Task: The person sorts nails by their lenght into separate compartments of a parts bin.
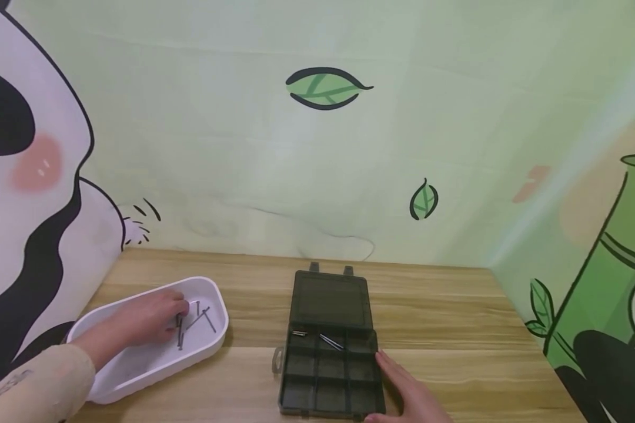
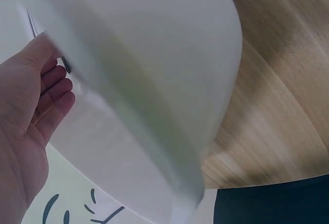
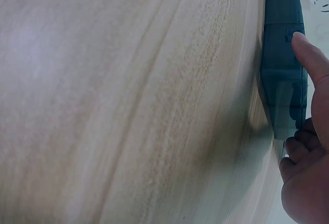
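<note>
Right hand (image 1: 410, 399) at the organizer box (image 1: 330, 367), lower centre; left hand (image 1: 156, 320) on a dark screw (image 2: 66, 66) in the white tray (image 1: 164, 368), lower left.
Right hand nearest in frame, thumb and fingers spread apart against the box's right side and near corner; box stands square-on, long axis running up the frame, two dark metal rods (image 1: 332, 342) slanting in its far middle compartment; left hand has fingers curled in, looks pinched on the screw, grip partly hidden; screw's long axis runs roughly up-down in the head view; key relation: box sits right of the left hand, tray's right wall and a strip of wooden table (image 1: 254, 352) between; left hand nearer the screws, right hand nearer the box; loose screws (image 1: 209, 321) lie just right of the left fingertips; lid (image 1: 330, 299) laid back at the far side.
</note>
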Demonstrator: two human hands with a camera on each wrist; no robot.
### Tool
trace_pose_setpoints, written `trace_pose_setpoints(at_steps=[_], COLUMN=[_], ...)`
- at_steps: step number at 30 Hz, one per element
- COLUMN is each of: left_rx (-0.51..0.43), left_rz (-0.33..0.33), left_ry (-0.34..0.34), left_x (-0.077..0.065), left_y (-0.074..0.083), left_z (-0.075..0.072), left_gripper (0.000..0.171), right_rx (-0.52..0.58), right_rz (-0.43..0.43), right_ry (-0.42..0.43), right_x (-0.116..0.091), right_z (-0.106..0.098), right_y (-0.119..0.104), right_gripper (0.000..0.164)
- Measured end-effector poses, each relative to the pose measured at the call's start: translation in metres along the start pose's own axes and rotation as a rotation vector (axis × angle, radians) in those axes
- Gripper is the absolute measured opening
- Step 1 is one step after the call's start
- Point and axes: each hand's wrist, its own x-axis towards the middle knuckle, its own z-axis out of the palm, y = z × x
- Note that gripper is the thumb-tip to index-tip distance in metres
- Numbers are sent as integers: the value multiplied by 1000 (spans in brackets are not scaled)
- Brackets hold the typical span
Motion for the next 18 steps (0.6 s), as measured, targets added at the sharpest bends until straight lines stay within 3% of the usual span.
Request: trace_pose_setpoints(at_steps=[7, 18], left_rx=[3, -29], left_rz=[-2, -47], left_ry=[13, -25], left_x=[0, -4], left_y=[-1, -6], left_z=[0, -1], left_gripper=[29, 32], right_rx=[6, -74], right_rz=[13, -97], right_ry=[-3, 70], right_x=[1, -1], right_z=[0, 2], right_y=[-1, 1], right_gripper=[112, 112])
